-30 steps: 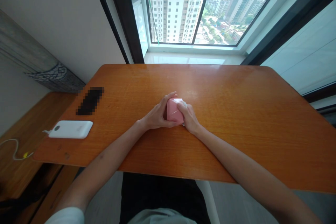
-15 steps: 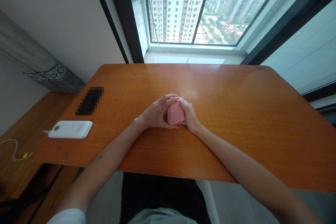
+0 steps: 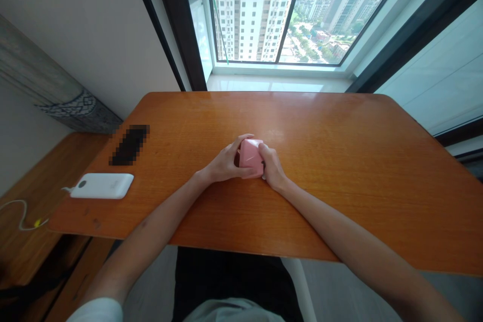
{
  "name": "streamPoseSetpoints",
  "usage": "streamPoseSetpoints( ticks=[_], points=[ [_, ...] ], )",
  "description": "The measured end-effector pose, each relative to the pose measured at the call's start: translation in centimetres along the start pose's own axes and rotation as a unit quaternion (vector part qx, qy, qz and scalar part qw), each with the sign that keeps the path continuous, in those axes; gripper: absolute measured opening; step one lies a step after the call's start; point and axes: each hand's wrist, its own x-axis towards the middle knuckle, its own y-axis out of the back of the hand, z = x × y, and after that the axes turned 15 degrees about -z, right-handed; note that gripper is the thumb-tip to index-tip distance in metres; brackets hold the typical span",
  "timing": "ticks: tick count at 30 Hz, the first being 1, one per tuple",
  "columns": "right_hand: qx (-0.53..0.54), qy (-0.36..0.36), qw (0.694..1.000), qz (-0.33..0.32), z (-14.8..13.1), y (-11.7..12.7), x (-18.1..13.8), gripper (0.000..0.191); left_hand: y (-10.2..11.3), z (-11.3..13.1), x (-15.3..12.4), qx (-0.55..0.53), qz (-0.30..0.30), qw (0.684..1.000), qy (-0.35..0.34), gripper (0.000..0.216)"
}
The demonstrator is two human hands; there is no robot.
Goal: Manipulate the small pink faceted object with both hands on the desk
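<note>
A small pink box-shaped object [image 3: 250, 155] with a smooth, shiny surface is held between both hands over the middle of the table. My left hand [image 3: 225, 162] grips it from the left, thumb along its lower front and fingers at its far side. From the right, my right hand [image 3: 274, 167] is closed on it, the thumb lying near its upper right edge. A small dark spot and a bit of white show at the object's right side by the right hand. What kind of thing it is, I cannot make out.
The wooden table [image 3: 339, 181] stands before a window [image 3: 287, 20]. On its left side lie a white rounded device [image 3: 101, 185] with a cable and a blurred-out dark item [image 3: 130, 146]. A curtain [image 3: 75, 95] hangs at the far left beside a lower wooden surface [image 3: 49, 171].
The pink object has turned in my hands, showing more of its top and front. My left thumb has moved up onto its front, and the fingers have drawn back off its top.
</note>
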Motion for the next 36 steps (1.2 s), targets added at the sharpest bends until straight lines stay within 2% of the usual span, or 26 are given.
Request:
streamPoseSetpoints(
  ticks=[5,10,13,16,20,25,28,31,33,36],
  points=[
    [0.000,0.004,1.000,-0.009,-0.7,-0.1,-0.1,0.067,-0.3,-0.9,-0.1,0.016,0.008,1.000,-0.025,0.118],
    [0.006,0.004,1.000,-0.004,-1.0,-0.2,-0.2,0.065,0.1,-1.7,-0.1,0.131,0.011,0.982,-0.135,0.139],
    [0.019,-0.005,1.000,-0.007,-1.0,-0.1,-0.2,0.063,0.4,-1.8,-0.1,0.194,0.004,0.968,-0.157,0.145],
    [0.021,-0.013,1.000,-0.002,-0.9,-0.1,-0.2,0.062,0.5,-1.4,-0.1,0.235,-0.004,0.961,-0.145,0.135],
    [0.018,-0.018,1.000,0.005,-0.8,-0.2,0.0,0.063,0.4,-0.5,0.0,0.237,0.014,0.964,-0.118,0.116],
    [0.026,-0.003,1.000,0.016,-0.3,-0.1,0.3,0.062,0.2,-0.1,0.0,0.213,0.037,0.969,-0.122,0.116],
    [0.025,0.009,0.999,0.025,0.1,0.0,0.4,0.062,0.0,0.3,-0.1,0.182,0.049,0.978,-0.095,0.117],
    [0.017,0.018,0.999,0.023,0.3,0.0,0.3,0.063,-0.1,0.9,-0.1,0.126,0.049,0.990,-0.029,0.113],
    [0.008,0.015,1.000,0.015,0.3,0.0,0.3,0.063,-0.1,1.0,0.0,0.070,0.038,0.997,0.011,0.104],
    [0.006,0.006,1.000,0.005,0.2,-0.1,0.3,0.062,-0.3,0.6,0.1,0.007,0.025,0.999,0.020,0.092]
  ],
)
